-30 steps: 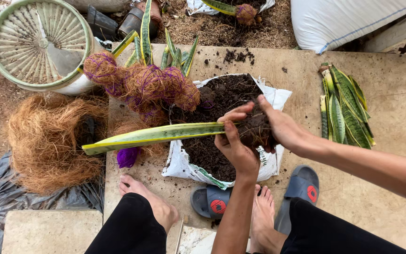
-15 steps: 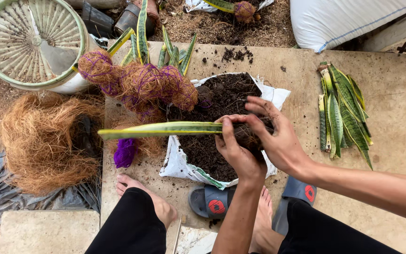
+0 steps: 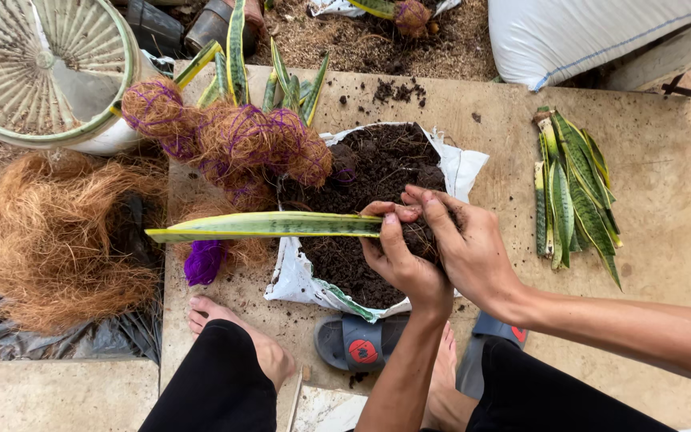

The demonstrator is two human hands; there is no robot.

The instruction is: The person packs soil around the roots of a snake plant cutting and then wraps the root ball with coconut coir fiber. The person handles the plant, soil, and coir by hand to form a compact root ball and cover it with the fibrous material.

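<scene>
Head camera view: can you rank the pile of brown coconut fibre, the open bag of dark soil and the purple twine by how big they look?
1. Pile of brown coconut fibre
2. Bag of dark soil, nearly as large; its edge is partly hidden by hands, so this order is unsure
3. Purple twine, clearly smallest

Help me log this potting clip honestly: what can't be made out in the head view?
- Base of the long leaf: wrapped by the left hand and right hand.
- Soil bag: near edge hidden by the hands.
- White sack: cut off by the top edge.
- Sandal: partly behind the forearm.
</scene>
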